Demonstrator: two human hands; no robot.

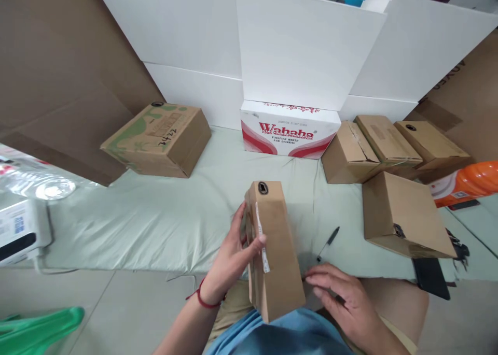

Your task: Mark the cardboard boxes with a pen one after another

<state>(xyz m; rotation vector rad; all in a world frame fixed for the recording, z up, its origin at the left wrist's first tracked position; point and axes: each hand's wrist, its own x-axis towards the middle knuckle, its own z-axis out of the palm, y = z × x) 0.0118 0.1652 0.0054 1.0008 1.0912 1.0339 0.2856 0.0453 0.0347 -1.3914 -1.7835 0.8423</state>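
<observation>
A brown cardboard box (278, 256) stands tilted at the table's front edge, close to my body. It has a black oval mark at its far end and a white strip along its left edge. My left hand (237, 249) grips its left side, thumb over the strip; the other fingers are partly hidden behind the box. By the lower right side of the box is my right hand (342, 298), its fingers loosely curved and holding nothing. Whether its fingertips touch the box I cannot tell. A pen (329, 243) lies on the cloth just beyond that hand.
At the back left sits a printed carton (159, 137); a white Wahaha carton (290, 129) is at the back centre. Several brown boxes (408, 207) stand at right, beside an orange bottle (470, 184) and a black phone (431, 277). White panels (307, 49) rise behind the table.
</observation>
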